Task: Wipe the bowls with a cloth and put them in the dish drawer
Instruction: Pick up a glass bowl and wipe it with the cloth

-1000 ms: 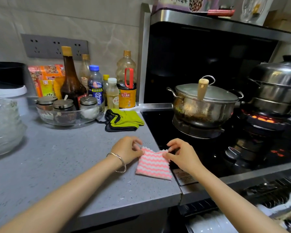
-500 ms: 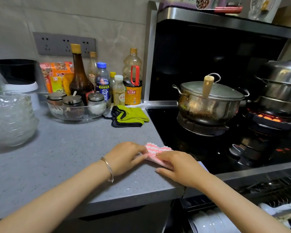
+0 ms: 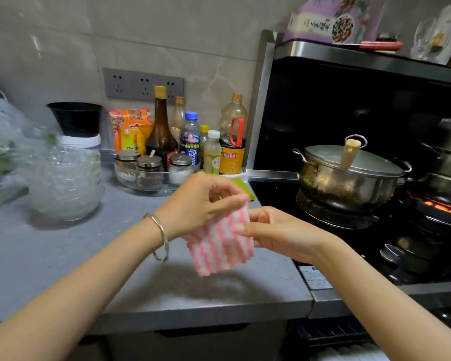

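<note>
A pink-and-white striped cloth (image 3: 220,243) hangs in the air above the grey counter (image 3: 63,256). My left hand (image 3: 201,201) pinches its top edge, and my right hand (image 3: 274,231) pinches its right side. A stack of clear glass bowls (image 3: 63,183) stands at the counter's left. Below the stove, the dish drawer (image 3: 349,345) stands open, with white dishes showing at the bottom edge of the view.
A glass tray of spice jars (image 3: 154,175) and several bottles (image 3: 162,134) line the back wall. A lidded steel pot (image 3: 349,175) sits on the stove; a burner (image 3: 438,207) glows at the right. A green cloth (image 3: 241,185) lies behind my hands.
The cloth lay flat on the counter under both hands; both hands have now lifted it off the surface. The view has swung left and down.
</note>
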Demonstrator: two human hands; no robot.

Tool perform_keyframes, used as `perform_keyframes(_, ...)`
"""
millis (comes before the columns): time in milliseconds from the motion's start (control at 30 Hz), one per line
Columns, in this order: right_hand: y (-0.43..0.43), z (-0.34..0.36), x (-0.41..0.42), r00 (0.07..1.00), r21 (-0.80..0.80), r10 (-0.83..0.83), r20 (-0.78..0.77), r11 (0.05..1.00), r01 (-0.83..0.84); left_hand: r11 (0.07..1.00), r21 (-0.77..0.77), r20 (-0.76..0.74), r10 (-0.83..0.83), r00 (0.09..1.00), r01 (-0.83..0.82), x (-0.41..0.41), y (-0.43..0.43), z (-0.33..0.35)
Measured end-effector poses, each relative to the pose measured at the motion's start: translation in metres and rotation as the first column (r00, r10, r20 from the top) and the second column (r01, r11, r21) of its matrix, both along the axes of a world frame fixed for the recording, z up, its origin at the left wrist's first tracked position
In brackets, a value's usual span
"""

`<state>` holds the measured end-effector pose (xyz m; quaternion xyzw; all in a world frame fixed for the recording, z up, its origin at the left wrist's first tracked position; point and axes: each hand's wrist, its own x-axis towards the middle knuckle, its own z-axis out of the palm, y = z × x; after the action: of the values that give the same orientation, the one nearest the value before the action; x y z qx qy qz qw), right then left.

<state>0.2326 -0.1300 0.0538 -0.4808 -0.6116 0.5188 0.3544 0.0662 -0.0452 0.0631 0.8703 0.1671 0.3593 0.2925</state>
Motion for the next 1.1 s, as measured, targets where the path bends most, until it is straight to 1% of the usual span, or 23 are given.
perform_keyframes(67, 0.011, 0.001, -0.021, 1.0, -0.017, 0.022, -0.013, 1.0, -0.023, 1.0, 0.019, -0.01, 0.016, 1.0, -0.016, -0.012, 0.001, 0.007)
perform_keyframes(133, 0.022, 0.0, -0.045, 0.995, -0.049, 0.056, -0.077, 0.997, -0.06, 0.998, 0.04, 0.009, 0.045, 0.999, -0.045, -0.024, 0.01, 0.011)
perform_keyframes(200, 0.034, -0.003, -0.069, 0.989, -0.058, 0.055, -0.138, 0.996, -0.064, 0.997, 0.01, 0.02, 0.071, 0.997, -0.071, -0.038, 0.023, 0.011)
perform_keyframes(267, 0.05, -0.009, -0.093, 0.98, -0.061, 0.017, -0.198, 0.998, -0.03, 0.993, -0.046, 0.02, 0.112, 0.993, -0.111, -0.053, 0.038, 0.01)
perform_keyframes(333, 0.067, -0.014, -0.116, 0.962, -0.099, -0.038, -0.27, 0.995, 0.012, 0.983, -0.092, 0.01, 0.157, 0.987, -0.156, -0.07, 0.055, 0.006)
perform_keyframes(367, 0.075, -0.017, -0.126, 0.949, -0.131, -0.067, -0.309, 0.991, 0.028, 0.978, -0.089, 0.015, 0.189, 0.982, -0.187, -0.08, 0.064, 0.004)
perform_keyframes(433, 0.089, -0.022, -0.141, 0.919, -0.185, -0.127, -0.374, 0.981, 0.06, 0.958, -0.061, 0.073, 0.284, 0.956, -0.28, -0.104, 0.082, 0.004)
perform_keyframes(500, 0.101, -0.023, -0.152, 0.891, -0.225, -0.177, -0.418, 0.97, 0.088, 0.911, -0.043, 0.149, 0.412, 0.899, -0.411, -0.137, 0.097, 0.009)
perform_keyframes(533, 0.106, -0.023, -0.156, 0.882, -0.239, -0.196, -0.428, 0.966, 0.099, 0.878, -0.011, 0.159, 0.474, 0.866, -0.479, -0.156, 0.104, 0.011)
perform_keyframes(600, 0.117, -0.023, -0.161, 0.872, -0.261, -0.228, -0.433, 0.958, 0.121, 0.799, 0.097, 0.098, 0.585, 0.805, -0.593, -0.193, 0.121, 0.013)
perform_keyframes(667, 0.127, -0.022, -0.167, 0.865, -0.284, -0.255, -0.433, 0.949, 0.137, 0.725, 0.209, 0.004, 0.67, 0.742, -0.656, -0.226, 0.139, 0.008)
perform_keyframes(733, 0.135, -0.022, -0.171, 0.863, -0.295, -0.262, -0.432, 0.945, 0.139, 0.702, 0.285, -0.089, 0.698, 0.711, -0.653, -0.247, 0.152, 0.002)
perform_keyframes(800, 0.14, -0.022, -0.175, 0.865, -0.299, -0.26, -0.428, 0.945, 0.136, 0.719, 0.334, -0.151, 0.679, 0.718, -0.61, -0.259, 0.164, -0.001)
perform_keyframes(900, 0.144, -0.024, -0.177, 0.871, -0.305, -0.261, -0.417, 0.942, 0.137, 0.767, 0.298, -0.213, 0.634, 0.743, -0.569, -0.266, 0.176, 0.002)
perform_keyframes(967, 0.147, -0.027, -0.176, 0.869, -0.314, -0.27, -0.414, 0.939, 0.142, 0.816, 0.294, -0.278, 0.572, 0.772, -0.498, -0.265, 0.179, 0.01)
perform_keyframes(1033, 0.147, -0.028, -0.173, 0.869, -0.327, -0.286, -0.404, 0.932, 0.155, 0.858, 0.27, -0.364, 0.512, 0.778, -0.438, -0.263, 0.182, 0.018)
perform_keyframes(1100, 0.147, -0.029, -0.169, 0.866, -0.336, -0.3, -0.401, 0.927, 0.166, 0.879, 0.243, -0.396, 0.476, 0.785, -0.411, -0.261, 0.187, 0.021)
